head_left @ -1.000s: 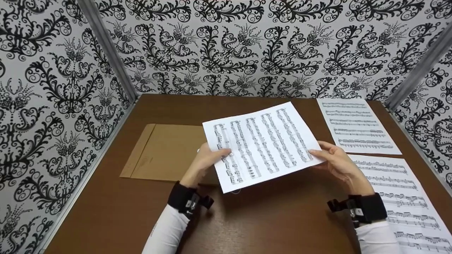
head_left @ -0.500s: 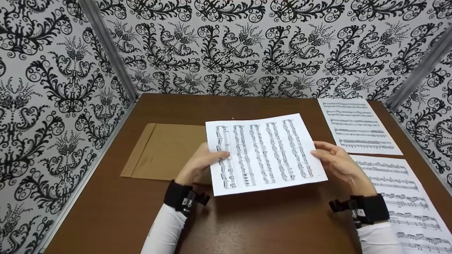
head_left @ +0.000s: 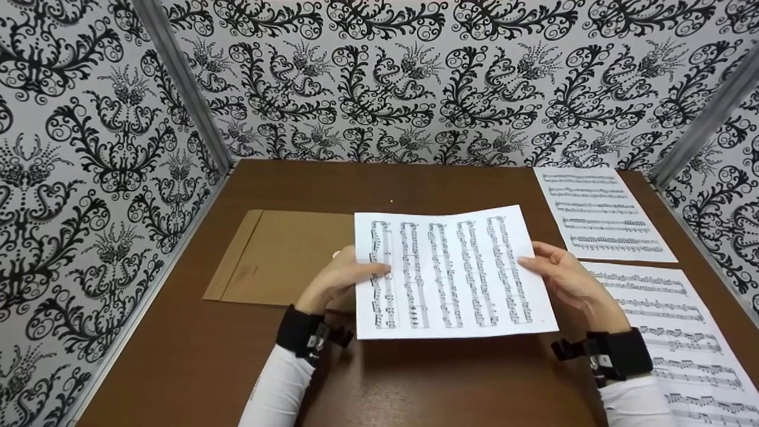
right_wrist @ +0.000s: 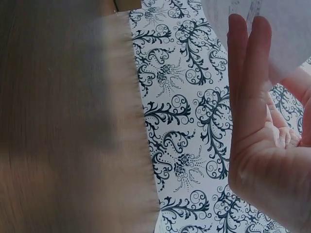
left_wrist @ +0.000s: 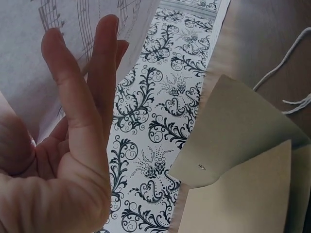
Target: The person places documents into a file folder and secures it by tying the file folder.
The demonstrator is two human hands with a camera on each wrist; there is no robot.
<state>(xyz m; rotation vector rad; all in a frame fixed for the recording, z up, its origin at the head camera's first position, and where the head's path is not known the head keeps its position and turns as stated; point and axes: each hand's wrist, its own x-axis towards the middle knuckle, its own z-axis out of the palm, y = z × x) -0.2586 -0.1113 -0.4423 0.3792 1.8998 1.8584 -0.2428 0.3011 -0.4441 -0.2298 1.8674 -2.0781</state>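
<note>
A white sheet of music [head_left: 453, 279] is held above the table, turned so its staves run up and down. My left hand [head_left: 338, 276] pinches its left edge, thumb on the printed face. At the opposite edge my right hand [head_left: 569, 281] pinches the paper near its upper part. The wrist views show fingers spread behind the sheet, left fingers [left_wrist: 73, 92] and right fingers [right_wrist: 257, 53]. A brown cardboard envelope [head_left: 290, 249] lies left of the sheet, partly covered by my left hand and the paper. Its flaps [left_wrist: 238, 141] appear in the left wrist view.
Two more music sheets lie on the right of the brown table [head_left: 450, 379]: a far sheet [head_left: 605, 207] and a near sheet [head_left: 682, 338]. White string [left_wrist: 282, 60] shows near the envelope. Patterned walls [head_left: 403, 83] enclose the back and sides.
The held sheet has turned from slanted to nearly level and dropped toward me. Both hands keep their pinch and have shifted only slightly. The envelope and the other sheets stay where they were.
</note>
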